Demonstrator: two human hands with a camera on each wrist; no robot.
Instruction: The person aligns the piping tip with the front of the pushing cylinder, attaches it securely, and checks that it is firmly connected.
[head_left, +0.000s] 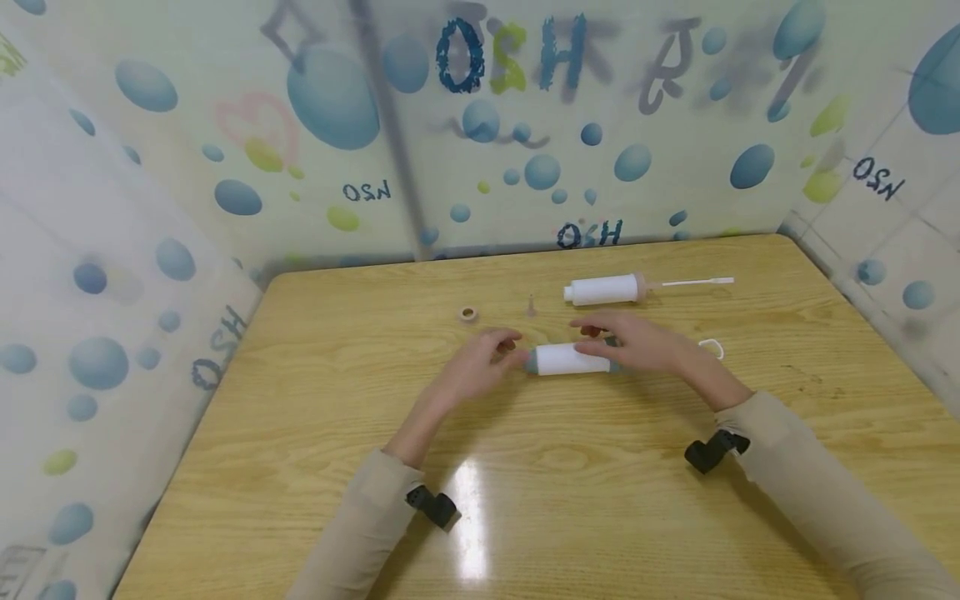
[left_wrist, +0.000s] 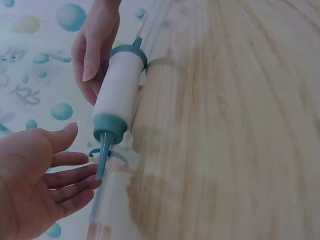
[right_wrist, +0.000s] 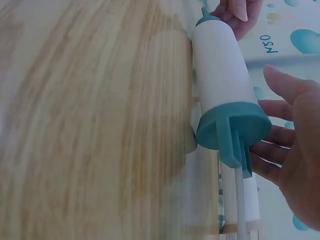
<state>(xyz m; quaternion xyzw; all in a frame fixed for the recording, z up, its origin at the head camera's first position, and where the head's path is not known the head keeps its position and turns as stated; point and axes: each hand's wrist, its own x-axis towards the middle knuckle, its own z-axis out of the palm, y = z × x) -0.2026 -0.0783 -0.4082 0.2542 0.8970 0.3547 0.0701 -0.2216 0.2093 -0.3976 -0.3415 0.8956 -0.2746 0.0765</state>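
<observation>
A white syringe-like tube with teal ends lies crosswise on the table, between both hands. In the left wrist view its tapered teal nozzle points at my left hand. Those fingers are loosely spread, with the fingertips beside or touching the nozzle; contact is unclear. My right hand is at the tube's other end, thumb apart from the fingers. The right wrist view shows relaxed fingers behind the teal end cap, not wrapped round it. From that cap runs a thin white rod. A white loop handle shows past the right wrist.
A second white tube with a pinkish-beige cap and an extended white plunger rod lies behind the right hand. A small beige ring and a small pinkish nozzle stand farther back on the wooden table. Patterned walls border it.
</observation>
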